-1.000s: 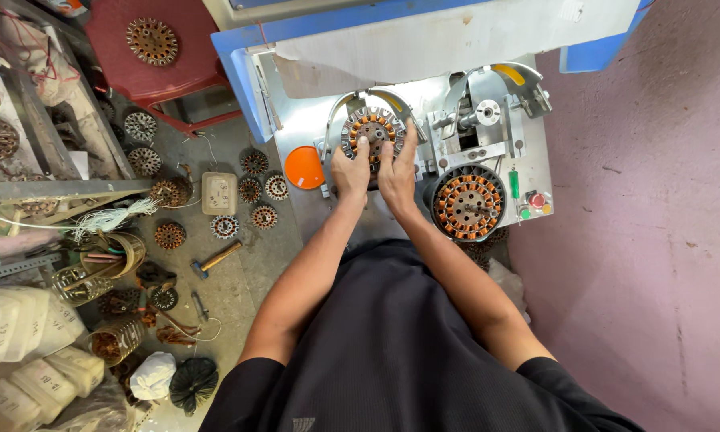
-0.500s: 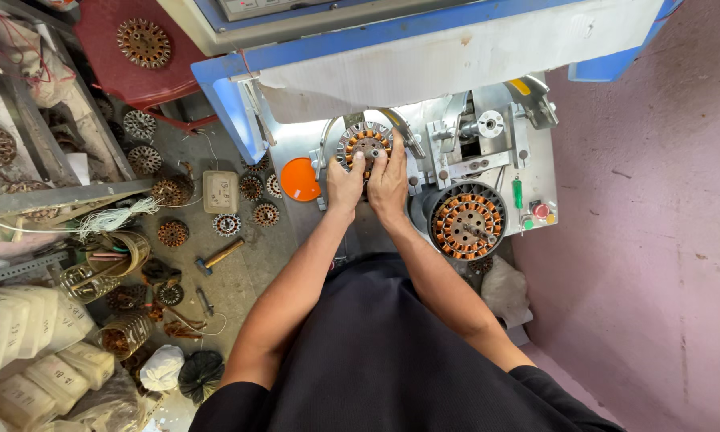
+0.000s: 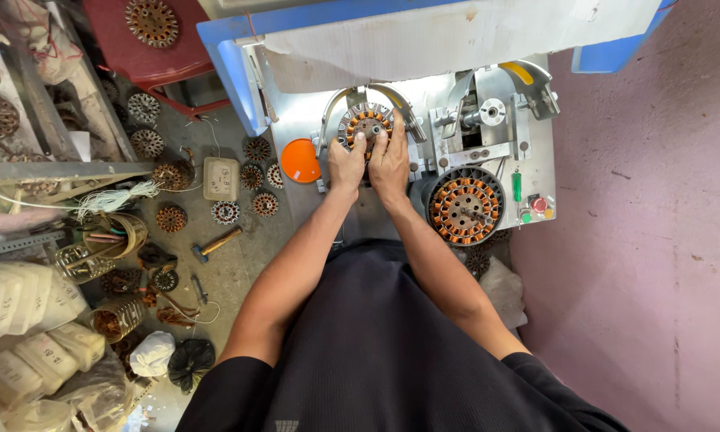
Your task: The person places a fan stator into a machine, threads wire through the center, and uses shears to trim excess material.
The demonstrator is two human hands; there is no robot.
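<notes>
Both hands, left hand [image 3: 346,163] and right hand [image 3: 389,158], clasp the round stator [image 3: 365,124] from below, upper centre of frame. A metal bracket [image 3: 408,116] hems it closely; a wound stator [image 3: 465,206] sits lower right.

Seen from above, both bare arms reach forward from a dark short-sleeved torso and converge, so the two hands sit side by side, just touching or nearly so. The left hand [image 3: 347,166] lies palm down, wrist straight, its fingers [image 3: 360,142] curled forward and pressing down at the tips. The right hand [image 3: 389,162] mirrors it, palm down, fingers [image 3: 382,141] extended and bent at the tips, thumb tucked toward the left hand. Both elbows are slightly bent, forearms angled inward
</notes>
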